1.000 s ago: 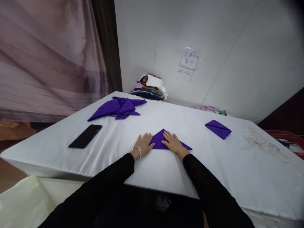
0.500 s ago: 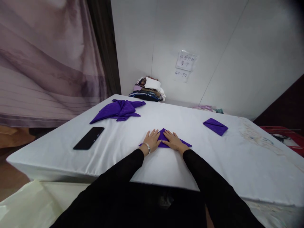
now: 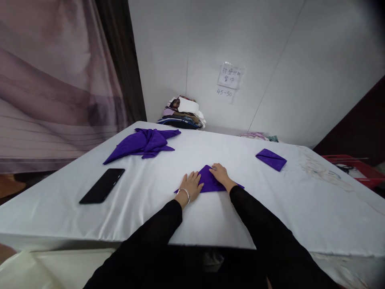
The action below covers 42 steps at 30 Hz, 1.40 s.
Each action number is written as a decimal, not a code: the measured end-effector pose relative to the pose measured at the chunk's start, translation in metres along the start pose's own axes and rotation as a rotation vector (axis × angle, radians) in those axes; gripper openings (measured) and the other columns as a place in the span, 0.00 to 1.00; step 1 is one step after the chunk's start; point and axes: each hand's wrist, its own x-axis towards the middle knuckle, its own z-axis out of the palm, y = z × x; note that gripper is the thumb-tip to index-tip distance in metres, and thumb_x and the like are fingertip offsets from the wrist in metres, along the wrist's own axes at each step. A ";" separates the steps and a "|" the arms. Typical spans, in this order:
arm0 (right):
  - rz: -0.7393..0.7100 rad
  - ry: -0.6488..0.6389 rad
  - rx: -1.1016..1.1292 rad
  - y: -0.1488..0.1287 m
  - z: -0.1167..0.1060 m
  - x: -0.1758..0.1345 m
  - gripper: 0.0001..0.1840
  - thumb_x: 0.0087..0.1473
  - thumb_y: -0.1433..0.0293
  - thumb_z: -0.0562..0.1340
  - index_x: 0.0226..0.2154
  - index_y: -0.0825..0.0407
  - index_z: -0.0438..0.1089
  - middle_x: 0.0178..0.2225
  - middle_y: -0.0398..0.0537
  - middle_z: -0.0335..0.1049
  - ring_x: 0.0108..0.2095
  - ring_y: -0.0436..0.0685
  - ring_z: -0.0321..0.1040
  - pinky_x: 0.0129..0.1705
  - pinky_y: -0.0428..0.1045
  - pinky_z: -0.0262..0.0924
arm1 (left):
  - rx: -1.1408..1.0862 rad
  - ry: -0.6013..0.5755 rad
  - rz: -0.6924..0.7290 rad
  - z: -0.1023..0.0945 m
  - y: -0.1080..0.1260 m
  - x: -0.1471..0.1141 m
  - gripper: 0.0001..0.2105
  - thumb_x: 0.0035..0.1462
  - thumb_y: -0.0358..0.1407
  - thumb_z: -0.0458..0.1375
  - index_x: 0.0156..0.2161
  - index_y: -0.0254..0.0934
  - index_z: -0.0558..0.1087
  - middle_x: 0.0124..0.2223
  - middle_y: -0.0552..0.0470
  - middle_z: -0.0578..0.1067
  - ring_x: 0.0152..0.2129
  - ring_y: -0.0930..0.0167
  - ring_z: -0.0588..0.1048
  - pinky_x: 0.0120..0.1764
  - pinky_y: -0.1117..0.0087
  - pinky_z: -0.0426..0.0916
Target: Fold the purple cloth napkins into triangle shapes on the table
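A purple cloth napkin [image 3: 207, 181], folded to a triangle with its tip pointing away from me, lies on the white-covered table in front of me. My left hand [image 3: 191, 185], with a silver bangle at the wrist, rests flat on its left side, fingers spread. On the slanted right edge, my right hand [image 3: 221, 175] has its fingers curled together over the cloth, with the thumb on the inner side; the cloth under the palm is hidden. Off to the right lies a second purple napkin [image 3: 271, 159], folded into a compact flat shape.
A crumpled heap of purple cloth [image 3: 144, 142] and a black phone [image 3: 102, 186] lie on the left of the table [image 3: 144, 218]. Behind stands a stack of folded clothes [image 3: 183, 114]. A red basket [image 3: 355, 166] is beyond the right edge; a handwritten sign [image 3: 229, 76] hangs on the wall.
The right hand has gone from lying spread on the napkin to curled fingers at its right edge, uncovering the middle. My left hand stays flat. The view has shifted slightly.
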 end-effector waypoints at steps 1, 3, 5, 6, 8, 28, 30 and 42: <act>0.006 -0.003 -0.001 0.000 0.002 0.002 0.12 0.54 0.64 0.56 0.40 0.50 0.68 0.46 0.49 0.68 0.50 0.57 0.61 0.53 0.55 0.49 | -0.002 -0.004 -0.002 0.000 0.000 0.000 0.26 0.62 0.44 0.37 0.62 0.37 0.52 0.65 0.47 0.50 0.62 0.63 0.46 0.60 0.53 0.40; 0.019 -0.007 0.002 0.000 0.005 0.005 0.09 0.54 0.64 0.56 0.37 0.49 0.69 0.47 0.48 0.67 0.52 0.58 0.59 0.54 0.57 0.46 | -0.006 -0.011 -0.004 0.001 -0.001 0.001 0.26 0.62 0.45 0.37 0.62 0.37 0.52 0.65 0.48 0.50 0.62 0.63 0.46 0.60 0.53 0.40; 0.032 -0.005 0.008 0.001 0.007 0.007 0.08 0.54 0.64 0.56 0.35 0.48 0.68 0.48 0.46 0.66 0.54 0.58 0.56 0.55 0.57 0.45 | -0.010 -0.018 -0.004 0.001 -0.001 0.001 0.26 0.61 0.45 0.37 0.62 0.37 0.52 0.65 0.48 0.50 0.62 0.63 0.46 0.60 0.52 0.40; 0.038 -0.003 0.011 0.001 0.007 0.007 0.08 0.54 0.65 0.56 0.35 0.48 0.68 0.49 0.46 0.65 0.54 0.58 0.56 0.55 0.57 0.44 | -0.011 -0.021 -0.004 0.001 -0.001 0.001 0.26 0.61 0.45 0.37 0.62 0.37 0.52 0.65 0.48 0.50 0.62 0.63 0.46 0.60 0.52 0.40; 0.044 -0.001 0.018 0.001 0.007 0.008 0.07 0.54 0.65 0.55 0.34 0.48 0.67 0.51 0.45 0.63 0.55 0.57 0.55 0.55 0.57 0.44 | -0.012 -0.022 -0.003 0.001 -0.001 0.001 0.26 0.61 0.45 0.36 0.62 0.37 0.52 0.65 0.48 0.50 0.62 0.63 0.45 0.60 0.52 0.40; 0.041 -0.011 0.018 -0.008 0.008 0.014 0.09 0.56 0.66 0.54 0.28 0.49 0.66 0.49 0.49 0.66 0.56 0.60 0.52 0.55 0.59 0.42 | 0.021 0.018 -0.009 0.005 -0.002 0.001 0.25 0.62 0.44 0.38 0.61 0.37 0.54 0.65 0.47 0.49 0.62 0.63 0.47 0.60 0.52 0.41; 0.038 -0.007 0.015 -0.010 0.009 0.013 0.09 0.56 0.66 0.54 0.28 0.50 0.66 0.47 0.49 0.67 0.55 0.60 0.54 0.55 0.60 0.42 | 0.025 0.013 -0.011 0.006 -0.002 0.001 0.26 0.62 0.44 0.37 0.62 0.37 0.53 0.66 0.47 0.49 0.62 0.63 0.46 0.60 0.52 0.41; 0.016 0.072 0.012 -0.013 0.011 0.008 0.10 0.56 0.64 0.54 0.26 0.50 0.62 0.39 0.47 0.69 0.46 0.57 0.60 0.52 0.57 0.42 | 0.020 -0.024 -0.020 0.002 -0.002 0.000 0.26 0.61 0.45 0.37 0.62 0.37 0.52 0.66 0.48 0.49 0.62 0.64 0.45 0.60 0.53 0.40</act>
